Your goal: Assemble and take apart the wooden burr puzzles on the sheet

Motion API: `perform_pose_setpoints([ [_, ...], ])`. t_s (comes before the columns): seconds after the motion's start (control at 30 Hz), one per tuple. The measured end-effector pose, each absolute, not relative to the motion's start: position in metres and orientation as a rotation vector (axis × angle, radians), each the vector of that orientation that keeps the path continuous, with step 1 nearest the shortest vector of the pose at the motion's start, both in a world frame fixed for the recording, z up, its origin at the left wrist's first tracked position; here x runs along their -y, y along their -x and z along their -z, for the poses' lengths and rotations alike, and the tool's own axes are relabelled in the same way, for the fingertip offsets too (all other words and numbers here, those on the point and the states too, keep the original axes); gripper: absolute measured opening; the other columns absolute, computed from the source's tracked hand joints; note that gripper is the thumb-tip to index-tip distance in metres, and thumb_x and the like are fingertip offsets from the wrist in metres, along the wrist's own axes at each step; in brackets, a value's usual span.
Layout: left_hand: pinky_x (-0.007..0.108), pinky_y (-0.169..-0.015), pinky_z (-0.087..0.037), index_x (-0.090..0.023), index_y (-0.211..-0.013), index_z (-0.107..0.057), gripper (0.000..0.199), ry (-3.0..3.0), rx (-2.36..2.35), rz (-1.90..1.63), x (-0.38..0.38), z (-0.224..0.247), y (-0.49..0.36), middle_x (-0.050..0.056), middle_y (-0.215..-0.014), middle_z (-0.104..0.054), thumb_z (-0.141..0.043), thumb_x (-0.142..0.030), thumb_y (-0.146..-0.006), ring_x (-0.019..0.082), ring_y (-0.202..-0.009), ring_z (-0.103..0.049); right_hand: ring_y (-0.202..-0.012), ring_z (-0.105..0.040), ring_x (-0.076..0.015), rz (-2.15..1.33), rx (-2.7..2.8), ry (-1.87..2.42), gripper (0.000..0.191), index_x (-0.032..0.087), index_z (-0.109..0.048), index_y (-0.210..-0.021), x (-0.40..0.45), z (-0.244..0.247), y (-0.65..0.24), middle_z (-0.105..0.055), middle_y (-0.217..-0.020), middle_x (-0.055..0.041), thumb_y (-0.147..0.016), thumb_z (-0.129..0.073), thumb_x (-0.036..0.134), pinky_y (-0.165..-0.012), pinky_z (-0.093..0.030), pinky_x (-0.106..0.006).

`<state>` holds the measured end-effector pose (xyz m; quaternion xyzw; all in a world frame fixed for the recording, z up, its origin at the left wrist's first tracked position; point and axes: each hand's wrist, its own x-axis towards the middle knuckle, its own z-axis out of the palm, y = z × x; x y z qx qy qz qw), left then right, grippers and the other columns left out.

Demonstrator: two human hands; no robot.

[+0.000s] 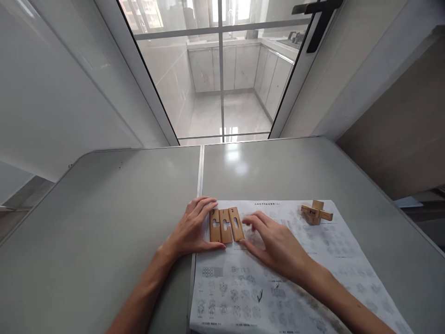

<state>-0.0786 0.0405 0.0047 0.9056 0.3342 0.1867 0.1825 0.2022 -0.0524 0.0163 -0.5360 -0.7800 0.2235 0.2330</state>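
Observation:
Three flat wooden puzzle pieces lie side by side on the printed sheet, marked with numbers and cut with slots: the left piece (pixel 213 235), the middle piece (pixel 224 236) and the right piece (pixel 238 234). My left hand (pixel 189 229) brackets the left piece, fingers at its top end and thumb along the bottom edges. Beside the right piece is my right hand (pixel 274 241), thumb near its lower corner and fingers apart, slightly blurred. An assembled wooden cross-shaped puzzle (pixel 314 213) stands at the sheet's upper right, out of reach of both hands.
The large printed sheet (pixel 243 297) carries puzzle diagrams and lies on a grey table (pixel 139 185) with a seam (pixel 200 171) down its middle. Past the table's far edge is a glass door (pixel 239 106) with a black handle (pixel 314 28). White walls flank it.

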Motion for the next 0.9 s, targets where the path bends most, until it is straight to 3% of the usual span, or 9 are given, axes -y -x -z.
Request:
perform_pose_setpoints([
  [0.1, 0.059, -0.124, -0.042, -0.022, -0.148, -0.057, 0.097, -2.56, -0.946, -0.532, -0.041, -0.001, 0.079, 0.019, -0.153, -0.059, -0.092, -0.069, -0.071, 0.042, -0.15, -0.046, -0.14, -0.062, -0.035, -0.572, 2.181, 1.336, 0.072, 0.029, -0.046, -0.152, 0.038, -0.006, -0.193, -0.057, -0.155, -0.0163, -0.089, -0.08, 0.023, -0.112, -0.058, -0.055],
  [0.23, 0.059, -0.123, -0.042, -0.023, -0.143, -0.06, 0.092, -2.546, -0.957, -0.529, -0.041, 0.0, 0.079, 0.019, -0.152, -0.059, -0.091, -0.069, -0.071, 0.041, -0.149, -0.047, -0.16, -0.041, -0.0385, -0.611, 2.273, 1.272, 0.095, 0.029, -0.037, -0.161, 0.022, 0.006, -0.192, -0.047, -0.167, -0.0166, -0.083, -0.09, 0.028, -0.127, -0.044, -0.062],
  [0.33, 0.06, -0.124, -0.042, -0.022, -0.14, -0.061, 0.089, -2.539, -0.97, -0.531, -0.04, -0.004, 0.078, 0.019, -0.153, -0.059, -0.092, -0.068, -0.071, 0.041, -0.149, -0.046, -0.16, -0.04, -0.0379, -0.65, 2.285, 1.212, 0.096, 0.029, -0.036, -0.163, 0.014, 0.013, -0.197, -0.054, -0.163, -0.0145, -0.084, -0.091, 0.031, -0.127, -0.044, -0.062],
  [0.47, 0.06, -0.124, -0.041, -0.023, -0.136, -0.064, 0.082, -2.485, -0.974, -0.558, -0.04, -0.01, 0.079, 0.018, -0.152, -0.06, -0.094, -0.063, -0.071, 0.04, -0.149, -0.047, -0.146, -0.056, -0.0396, -0.674, 2.204, 1.114, 0.095, 0.03, -0.042, -0.16, 0.011, 0.017, -0.203, -0.062, -0.153, -0.0157, -0.081, -0.094, 0.037, -0.121, -0.049, -0.064],
  [0.6, 0.058, -0.122, -0.042, -0.024, -0.137, -0.067, 0.081, -2.146, -0.983, -0.848, -0.043, -0.009, 0.083, 0.017, -0.152, -0.059, -0.093, -0.065, -0.072, 0.039, -0.143, -0.051, -0.14, -0.06, -0.0388, -0.767, 2.039, 1.073, 0.091, 0.03, -0.045, -0.157, 0.013, 0.018, -0.207, -0.063, -0.149, -0.0159, -0.082, -0.094, 0.046, -0.116, -0.053, -0.061],
  [0.7, 0.045, -0.101, -0.054, -0.021, -0.139, -0.07, 0.088, -1.587, -0.905, -1.07, -0.042, -0.003, 0.081, 0.018, -0.151, -0.059, -0.079, -0.082, -0.076, 0.029, -0.113, -0.063, -0.138, -0.062, -0.0367, -0.828, 1.929, 1.091, 0.085, 0.03, -0.046, -0.155, 0.014, 0.017, -0.208, -0.063, -0.149, -0.015, -0.085, -0.092, 0.046, -0.114, -0.054, -0.056],
  [0.77, 0.035, -0.08, -0.055, -0.021, -0.145, -0.069, 0.088, -1.222, -0.825, -1.077, -0.037, -0.001, 0.076, 0.018, -0.149, -0.061, -0.07, -0.084, -0.083, 0.017, -0.083, -0.058, -0.136, -0.063, -0.0362, -0.844, 1.887, 1.113, 0.082, 0.03, -0.047, -0.154, 0.014, 0.017, -0.208, -0.064, -0.148, -0.0146, -0.086, -0.091, 0.046, -0.113, -0.055, -0.055],
  [0.83, 0.029, -0.071, -0.051, -0.022, -0.144, -0.071, 0.069, -0.943, -0.798, -1.004, -0.032, -0.002, 0.069, 0.017, -0.142, -0.065, -0.07, -0.067, -0.092, 0.01, -0.071, -0.047, -0.136, -0.063, -0.0363, -0.85, 1.871, 1.121, 0.082, 0.03, -0.048, -0.153, 0.014, 0.017, -0.208, -0.065, -0.147, -0.0148, -0.086, -0.09, 0.047, -0.113, -0.055, -0.055],
  [0.9, 0.023, -0.061, -0.043, -0.023, -0.145, -0.071, 0.059, -0.79, -0.767, -0.832, -0.026, -0.004, 0.063, 0.013, -0.125, -0.068, -0.079, -0.039, -0.088, 0.006, -0.062, -0.035, -0.136, -0.063, -0.0366, -0.861, 1.87, 1.119, 0.082, 0.03, -0.047, -0.154, 0.014, 0.017, -0.207, -0.065, -0.147, -0.0152, -0.086, -0.09, 0.048, -0.113, -0.055, -0.055],
])
